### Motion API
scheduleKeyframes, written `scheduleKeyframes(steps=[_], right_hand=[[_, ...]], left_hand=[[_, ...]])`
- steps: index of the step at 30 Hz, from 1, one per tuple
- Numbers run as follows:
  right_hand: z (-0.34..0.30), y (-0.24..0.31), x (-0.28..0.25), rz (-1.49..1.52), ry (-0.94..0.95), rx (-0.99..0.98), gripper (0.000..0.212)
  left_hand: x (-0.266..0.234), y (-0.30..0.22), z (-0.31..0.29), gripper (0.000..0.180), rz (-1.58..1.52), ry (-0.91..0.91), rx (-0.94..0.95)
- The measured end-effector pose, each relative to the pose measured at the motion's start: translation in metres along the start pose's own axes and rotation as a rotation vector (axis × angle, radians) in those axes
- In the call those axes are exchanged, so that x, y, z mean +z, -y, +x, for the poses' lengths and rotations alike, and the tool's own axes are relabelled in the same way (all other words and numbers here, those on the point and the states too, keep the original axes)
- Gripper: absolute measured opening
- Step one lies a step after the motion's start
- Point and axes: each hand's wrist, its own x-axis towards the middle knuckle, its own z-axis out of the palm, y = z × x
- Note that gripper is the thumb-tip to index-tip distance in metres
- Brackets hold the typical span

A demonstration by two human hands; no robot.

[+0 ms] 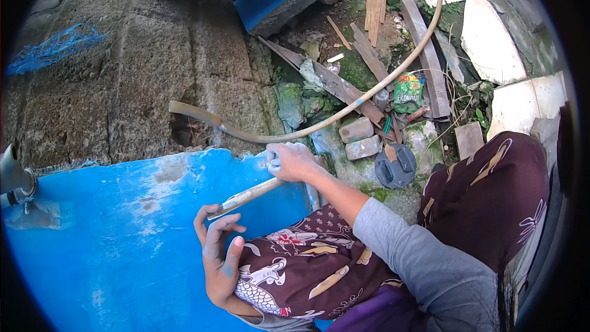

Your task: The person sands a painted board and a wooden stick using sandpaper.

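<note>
My right hand (pixel 294 161) grips the head end of a paintbrush at the top edge of a blue painted surface (pixel 110 233). The brush's pale wooden handle (pixel 246 197) slants down to the left toward my left hand (pixel 220 257). That hand has its fingers spread, blue paint on the fingertips, and its thumb and forefinger rest at the handle's lower tip. The bristles are hidden under my right hand. My lap, in a dark red patterned cloth (pixel 307 264), lies just below both hands.
A rough stone wall (pixel 123 74) rises behind the blue surface. A tan hose (pixel 319 124) curves across it. Wood scraps (pixel 369 55), two bricks (pixel 359 138), a round dark lid (pixel 395 166) and a green packet (pixel 407 92) lie on mossy ground. A metal tap (pixel 15 178) sticks out at left.
</note>
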Motion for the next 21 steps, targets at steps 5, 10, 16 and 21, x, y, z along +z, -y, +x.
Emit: scheduleKeyframes(steps=[5,10,16,21], right_hand=[[-0.002,0.006,-0.008,0.151,0.053,-0.067,0.023],[0.012,-0.040,0.012,-0.095,-0.009,0.060,0.025],[0.019,-0.052,0.027,0.469,0.126,-0.102,0.029],[0.004,-0.013,0.006,0.230,0.044,-0.019,0.029]], left_hand=[[-0.001,0.002,-0.001,0.033,0.009,-0.009,0.008],[0.001,-0.001,-0.001,0.037,0.017,0.003,-0.017],[0.002,-0.003,0.000,0.034,-0.010,0.001,-0.003],[-0.003,0.000,-0.003,0.035,0.005,-0.008,-0.008]])
